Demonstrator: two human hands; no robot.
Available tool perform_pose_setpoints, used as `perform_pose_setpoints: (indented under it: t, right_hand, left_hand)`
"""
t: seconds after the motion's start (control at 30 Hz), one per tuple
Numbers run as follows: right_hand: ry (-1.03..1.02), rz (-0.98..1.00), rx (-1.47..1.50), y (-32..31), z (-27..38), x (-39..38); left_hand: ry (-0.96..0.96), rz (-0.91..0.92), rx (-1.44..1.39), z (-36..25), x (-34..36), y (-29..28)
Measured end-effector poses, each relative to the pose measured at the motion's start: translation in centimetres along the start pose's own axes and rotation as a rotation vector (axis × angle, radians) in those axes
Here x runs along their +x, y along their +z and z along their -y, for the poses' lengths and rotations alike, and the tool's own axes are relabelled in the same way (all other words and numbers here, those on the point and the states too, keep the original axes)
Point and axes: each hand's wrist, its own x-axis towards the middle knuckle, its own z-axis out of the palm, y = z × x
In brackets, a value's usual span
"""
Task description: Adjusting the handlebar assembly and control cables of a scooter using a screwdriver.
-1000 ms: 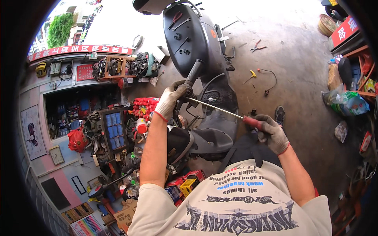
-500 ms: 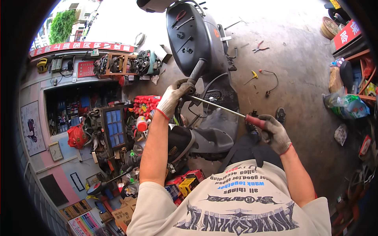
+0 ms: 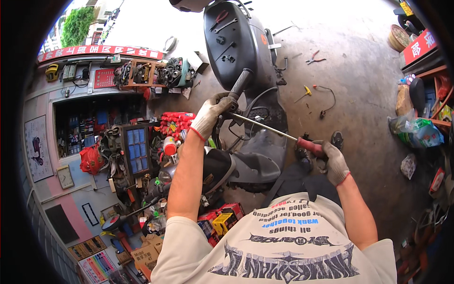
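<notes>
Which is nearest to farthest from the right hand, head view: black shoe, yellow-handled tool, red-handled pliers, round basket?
From the right hand:
1. Black shoe, just above it on the floor.
2. Yellow-handled tool, farther up the floor.
3. Red-handled pliers, above that.
4. Round basket, top right corner.

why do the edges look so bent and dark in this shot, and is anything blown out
Head view: fisheye lens bends the shop wall at left, and a black rim rings the frame; the daylight street at the top is overexposed to white; the gloved left hand, right hand and screwdriver are sharp.
</notes>
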Motion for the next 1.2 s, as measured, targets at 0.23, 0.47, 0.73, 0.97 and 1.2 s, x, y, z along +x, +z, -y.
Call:
perform_pose_setpoints:
  t: [0.23,0.47,0.73,0.97,1.2]
  right_hand:
    - [0.022,0.069,-0.120,-0.8,-0.2,0.2]
    - [-0.074,0.041,-0.160,-0.9,-0.9,0.2]
    - [0.130,0.118,0.011,-1.3,-0.4,0.6]
    - [0.064,0.077,-0.082,-0.6,-0.5,0.0]
    - [0.013,0.114,-0.030,-0.3,-0.6,-0.1]
  left_hand:
    - [-0.004,-0.001,0.015,-0.3,-0.2,0.3]
    - [-0.005,-0.009,0.001,0.2,-0.2,-0.1]
    - [-0.004,-0.002,-0.007,0.1,0.0,0.0]
    - [0.016,-0.004,0.017,0.2,-0.2,0.1]
    - [0.006,-0.043,-0.108,0.6,-0.1,0.0]
